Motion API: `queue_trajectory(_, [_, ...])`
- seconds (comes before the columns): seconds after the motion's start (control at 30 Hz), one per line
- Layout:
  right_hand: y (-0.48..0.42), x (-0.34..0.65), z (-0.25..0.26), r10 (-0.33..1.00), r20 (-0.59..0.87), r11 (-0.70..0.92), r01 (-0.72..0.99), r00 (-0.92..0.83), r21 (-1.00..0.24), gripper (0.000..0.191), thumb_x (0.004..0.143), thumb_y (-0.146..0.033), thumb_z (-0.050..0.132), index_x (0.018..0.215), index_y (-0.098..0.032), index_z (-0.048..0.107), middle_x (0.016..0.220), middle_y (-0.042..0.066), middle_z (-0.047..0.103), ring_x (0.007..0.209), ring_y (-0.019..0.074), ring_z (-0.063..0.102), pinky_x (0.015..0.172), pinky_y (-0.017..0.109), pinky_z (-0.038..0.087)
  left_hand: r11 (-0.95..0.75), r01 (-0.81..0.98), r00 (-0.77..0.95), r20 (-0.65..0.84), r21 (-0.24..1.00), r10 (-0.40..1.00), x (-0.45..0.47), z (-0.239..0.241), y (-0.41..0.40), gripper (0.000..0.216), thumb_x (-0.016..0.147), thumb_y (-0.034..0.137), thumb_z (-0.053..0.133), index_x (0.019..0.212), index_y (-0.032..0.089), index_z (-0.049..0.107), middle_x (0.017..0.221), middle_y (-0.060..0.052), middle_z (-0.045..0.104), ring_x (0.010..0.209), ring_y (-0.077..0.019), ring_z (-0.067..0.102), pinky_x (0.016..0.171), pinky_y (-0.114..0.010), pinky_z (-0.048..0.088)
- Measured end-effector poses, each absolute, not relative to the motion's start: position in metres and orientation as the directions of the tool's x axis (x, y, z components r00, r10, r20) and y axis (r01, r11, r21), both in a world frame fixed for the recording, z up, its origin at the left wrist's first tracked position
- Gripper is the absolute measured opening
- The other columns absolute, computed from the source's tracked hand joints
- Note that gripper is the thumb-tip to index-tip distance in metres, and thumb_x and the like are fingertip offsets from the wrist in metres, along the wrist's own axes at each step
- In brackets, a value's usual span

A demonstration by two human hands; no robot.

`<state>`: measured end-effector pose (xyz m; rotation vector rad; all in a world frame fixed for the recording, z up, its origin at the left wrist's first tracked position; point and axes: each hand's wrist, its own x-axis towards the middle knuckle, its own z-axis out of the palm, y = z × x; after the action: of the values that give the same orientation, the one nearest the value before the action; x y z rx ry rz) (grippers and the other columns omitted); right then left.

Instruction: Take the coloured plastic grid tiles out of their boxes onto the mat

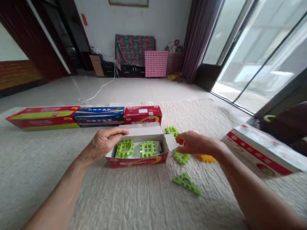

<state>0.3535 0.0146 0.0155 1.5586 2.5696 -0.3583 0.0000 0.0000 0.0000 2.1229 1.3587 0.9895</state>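
Note:
An open red cardboard box (139,162) stands on the pale rug in front of me, its white back flap (144,129) raised. Two light-green plastic building pieces with window grids lie inside, a left piece (125,149) and a right piece (148,149). My left hand (103,143) is closed around the box's left end, with fingers reaching over the rim. My right hand (192,142) has its fingers curled at the edge of the right flap (170,142). Beside that hand are green toothed pieces (182,157) and an orange piece (207,158), partly hidden.
Behind the box stand a red-and-green box (48,118), a blue box (99,116) and a red box (143,115) in a row. A green triangular piece (186,183) lies front right. At right is a white-and-red carton (266,150). A white cable (100,88) crosses the floor.

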Motion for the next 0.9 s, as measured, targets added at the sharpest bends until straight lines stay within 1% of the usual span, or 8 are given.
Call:
queue_trajectory(0.17, [0.001,0.338,0.015,0.851,-0.249,0.453,0.886,-0.462,-0.096,0.027,0.069,-0.043,0.07,0.08,-0.018,0.067,0.073,0.005,0.068,0.066,0.0187,0.062,0.057,0.029,0.04,-0.431,0.595,0.262,0.344,0.678,0.902,0.0,0.0,-0.001,0.027,0.085,0.032,0.055,0.1,0.021,0.074,0.105,-0.002,0.074,0.101,-0.0196,0.067,0.094,-0.027,0.05])
queue_trajectory(0.3, [-0.011,0.322,0.014,0.861,-0.235,0.445,0.891,-0.452,-0.085,0.031,0.067,-0.034,0.072,0.093,-0.018,0.069,0.084,0.01,0.072,0.078,0.0238,0.068,0.066,0.032,0.047,-0.457,0.58,0.271,0.369,0.675,0.889,0.001,0.001,0.0,0.026,0.084,0.03,0.055,0.099,0.02,0.075,0.102,-0.002,0.075,0.099,-0.019,0.068,0.093,-0.027,0.051])
queue_trajectory(0.43, [-0.01,0.327,0.015,0.838,-0.232,0.493,0.867,-0.494,-0.067,0.025,0.067,-0.027,0.068,0.089,-0.015,0.068,0.084,0.012,0.07,0.078,0.025,0.067,0.068,0.034,0.049,-0.472,0.57,0.27,0.389,0.672,0.881,0.002,0.001,0.001,0.026,0.084,0.03,0.055,0.098,0.02,0.075,0.101,-0.003,0.075,0.096,-0.0188,0.068,0.092,-0.028,0.052])
queue_trajectory(0.5, [-0.003,0.343,0.019,0.859,-0.174,0.483,0.875,-0.482,-0.04,0.025,0.067,-0.024,0.067,0.09,-0.014,0.067,0.088,0.013,0.069,0.08,0.025,0.066,0.069,0.035,0.05,-0.478,0.563,0.273,0.394,0.674,0.878,0.002,0.001,0.001,0.026,0.084,0.029,0.055,0.097,0.019,0.075,0.101,-0.003,0.075,0.096,-0.0187,0.068,0.091,-0.028,0.052])
queue_trajectory(0.57, [0.004,0.36,0.028,0.902,-0.059,0.428,0.904,-0.428,-0.019,0.028,0.069,-0.025,0.065,0.095,-0.015,0.066,0.092,0.013,0.067,0.078,0.0239,0.065,0.069,0.035,0.05,-0.486,0.552,0.278,0.4,0.677,0.873,0.002,-0.001,0.001,0.026,0.084,0.028,0.055,0.097,0.019,0.075,0.101,-0.004,0.075,0.096,-0.0184,0.068,0.091,-0.028,0.052])
queue_trajectory(0.67, [0.009,0.371,0.044,0.9,0.15,0.423,0.903,-0.409,-0.073,0.03,0.075,-0.034,0.064,0.101,-0.018,0.064,0.099,0.011,0.065,0.08,0.023,0.064,0.071,0.037,0.05,-0.496,0.54,0.284,0.408,0.68,0.868,0.002,-0.002,0.001,0.025,0.085,0.026,0.054,0.098,0.019,0.074,0.102,-0.004,0.075,0.097,-0.0175,0.068,0.092,-0.027,0.052])
queue_trajectory(0.77, [0.003,0.351,0.056,0.792,0.304,0.596,0.778,-0.53,-0.197,0.031,0.078,-0.033,0.064,0.106,-0.021,0.062,0.109,0.009,0.063,0.091,0.0215,0.063,0.078,0.035,0.05,-0.503,0.537,0.293,0.41,0.677,0.864,0.002,-0.002,0.001,0.025,0.085,0.024,0.053,0.099,0.018,0.074,0.102,-0.003,0.075,0.097,-0.0167,0.068,0.091,-0.026,0.052])
queue_trajectory(0.9, [-0.007,0.3,0.061,0.65,0.293,0.758,0.573,-0.701,-0.311,0.03,0.076,-0.02,0.064,0.106,-0.021,0.062,0.112,0.006,0.062,0.095,0.0181,0.061,0.081,0.031,0.049,-0.498,0.54,0.294,0.403,0.679,0.867,0.003,-0.001,0.001,0.025,0.085,0.024,0.053,0.099,0.017,0.073,0.101,-0.004,0.075,0.096,-0.0169,0.068,0.089,-0.026,0.053])
